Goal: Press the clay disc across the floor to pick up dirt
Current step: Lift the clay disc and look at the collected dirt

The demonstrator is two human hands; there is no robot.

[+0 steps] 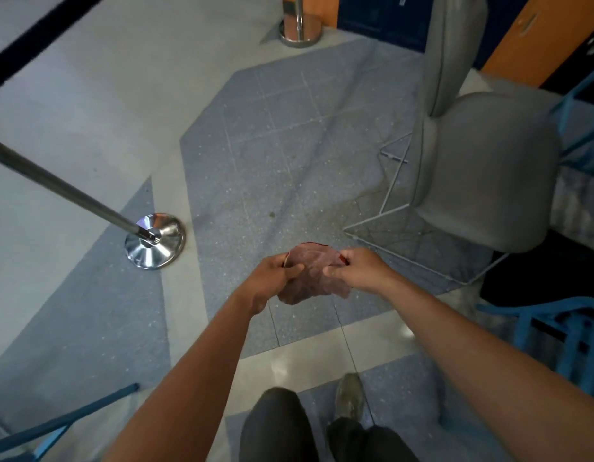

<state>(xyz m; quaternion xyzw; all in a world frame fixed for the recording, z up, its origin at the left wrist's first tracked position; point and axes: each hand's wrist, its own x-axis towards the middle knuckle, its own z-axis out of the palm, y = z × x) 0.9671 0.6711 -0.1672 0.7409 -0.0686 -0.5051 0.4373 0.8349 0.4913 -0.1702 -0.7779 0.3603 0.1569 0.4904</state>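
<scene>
A flat, reddish-brown clay disc (pixel 314 273) with a dusty, wrinkled face is held up in the air above the speckled blue-grey floor (pixel 282 155). My left hand (pixel 272 278) pinches its left edge, thumb on the face. My right hand (pixel 359 270) pinches its right edge. The disc's lower rim hangs free below both hands. Both forearms reach forward from the bottom of the view.
A chrome stanchion base (pixel 155 240) with its slanted pole stands to the left. A grey chair (pixel 482 168) on a white wire frame (pixel 389 208) is at the right. A second stanchion base (pixel 300 30) is far ahead. Blue chair frames (pixel 556 325) sit at right. My shoe (pixel 349 396) is below.
</scene>
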